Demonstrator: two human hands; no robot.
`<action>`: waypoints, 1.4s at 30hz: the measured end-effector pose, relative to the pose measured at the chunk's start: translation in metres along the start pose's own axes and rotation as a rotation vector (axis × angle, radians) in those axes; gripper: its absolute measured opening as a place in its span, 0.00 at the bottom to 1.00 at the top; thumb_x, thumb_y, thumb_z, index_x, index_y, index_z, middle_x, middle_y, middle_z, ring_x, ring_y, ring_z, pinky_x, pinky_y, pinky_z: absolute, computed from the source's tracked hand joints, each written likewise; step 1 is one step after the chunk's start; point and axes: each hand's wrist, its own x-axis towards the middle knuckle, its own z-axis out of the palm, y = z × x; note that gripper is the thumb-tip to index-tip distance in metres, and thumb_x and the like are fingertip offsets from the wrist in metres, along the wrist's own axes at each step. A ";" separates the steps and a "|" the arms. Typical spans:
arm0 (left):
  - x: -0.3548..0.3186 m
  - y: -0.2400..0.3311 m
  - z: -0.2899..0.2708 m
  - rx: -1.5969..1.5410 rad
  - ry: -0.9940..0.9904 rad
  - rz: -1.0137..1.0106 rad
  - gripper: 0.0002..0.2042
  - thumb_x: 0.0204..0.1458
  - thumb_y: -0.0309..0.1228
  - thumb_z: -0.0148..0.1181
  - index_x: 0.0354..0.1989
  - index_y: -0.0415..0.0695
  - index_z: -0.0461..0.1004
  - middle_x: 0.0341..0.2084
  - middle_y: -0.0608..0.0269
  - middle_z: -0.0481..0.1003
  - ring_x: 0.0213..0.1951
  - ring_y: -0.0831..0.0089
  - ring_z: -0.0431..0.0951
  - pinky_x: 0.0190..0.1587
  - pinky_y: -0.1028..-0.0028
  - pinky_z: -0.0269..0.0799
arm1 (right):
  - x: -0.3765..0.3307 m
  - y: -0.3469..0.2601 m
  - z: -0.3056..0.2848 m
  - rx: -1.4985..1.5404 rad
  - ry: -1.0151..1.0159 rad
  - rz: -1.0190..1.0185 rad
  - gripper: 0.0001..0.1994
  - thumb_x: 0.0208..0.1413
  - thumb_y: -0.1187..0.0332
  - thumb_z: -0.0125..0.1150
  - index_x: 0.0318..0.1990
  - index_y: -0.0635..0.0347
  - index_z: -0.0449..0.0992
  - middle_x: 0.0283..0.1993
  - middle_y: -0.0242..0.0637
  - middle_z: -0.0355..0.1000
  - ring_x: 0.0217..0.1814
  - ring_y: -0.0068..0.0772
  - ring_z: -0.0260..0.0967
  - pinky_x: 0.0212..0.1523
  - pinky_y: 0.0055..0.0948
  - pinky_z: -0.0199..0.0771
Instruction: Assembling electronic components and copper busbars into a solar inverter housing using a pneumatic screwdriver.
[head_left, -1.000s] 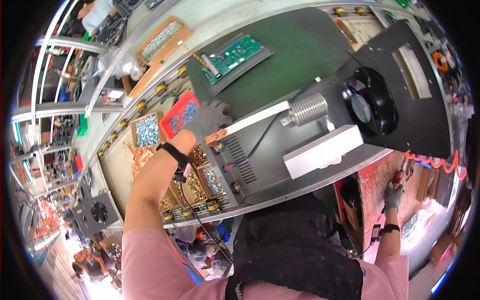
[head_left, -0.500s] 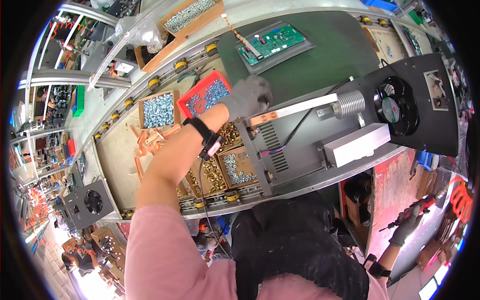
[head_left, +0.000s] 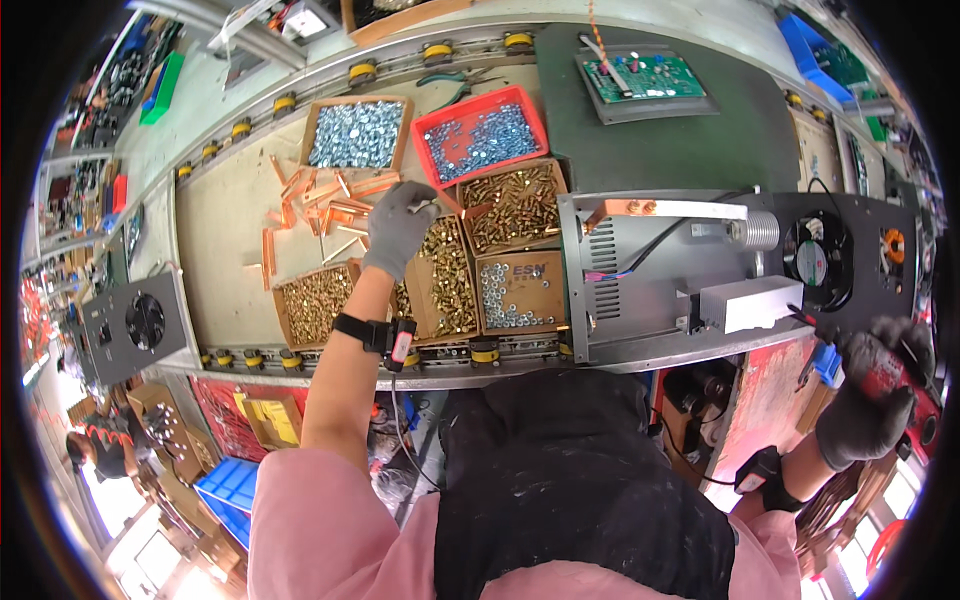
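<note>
Two gloved hands, far apart across the desk.
Your left hand [head_left: 398, 225] hovers with a loosely curled grip over the box of brass screws [head_left: 447, 275], directly beneath it; your right hand [head_left: 868, 400] is clenched on a red power screwdriver [head_left: 893, 378] well off to the side.

Gloved left hand [head_left: 398, 228] over brass-screw boxes [head_left: 447, 275]; right hand [head_left: 868, 405] gripping red power tool [head_left: 898, 385].

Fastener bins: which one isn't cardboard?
The red plastic tray of silvery hardware, in the back row right of the cardboard box of silver fasteners. Every other bin is a brown cardboard box; the left hand hovers just in front of it.
</note>
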 end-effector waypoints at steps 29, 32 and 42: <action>-0.129 0.066 0.185 0.180 -0.307 -0.325 0.13 0.57 0.39 0.49 0.42 0.43 0.71 0.38 0.48 0.75 0.41 0.52 0.77 0.42 0.60 0.73 | 0.028 0.132 0.113 0.343 -0.730 0.022 0.19 0.47 0.70 0.58 0.48 0.63 0.66 0.40 0.48 0.70 0.41 0.40 0.71 0.43 0.37 0.74; -0.138 0.088 0.157 -0.140 -0.110 -0.440 0.12 0.53 0.33 0.53 0.42 0.42 0.72 0.37 0.50 0.76 0.40 0.56 0.77 0.42 0.63 0.73 | 0.030 0.142 0.118 0.282 -0.835 -0.033 0.20 0.45 0.66 0.59 0.46 0.61 0.67 0.39 0.43 0.66 0.42 0.39 0.67 0.46 0.38 0.70; -0.131 0.221 0.173 -1.611 -0.110 -0.568 0.11 0.51 0.21 0.51 0.43 0.34 0.70 0.28 0.61 0.71 0.27 0.77 0.71 0.30 0.78 0.71 | 0.017 0.160 0.117 0.268 -0.869 0.120 0.18 0.45 0.71 0.59 0.45 0.61 0.65 0.38 0.42 0.68 0.40 0.33 0.68 0.44 0.35 0.72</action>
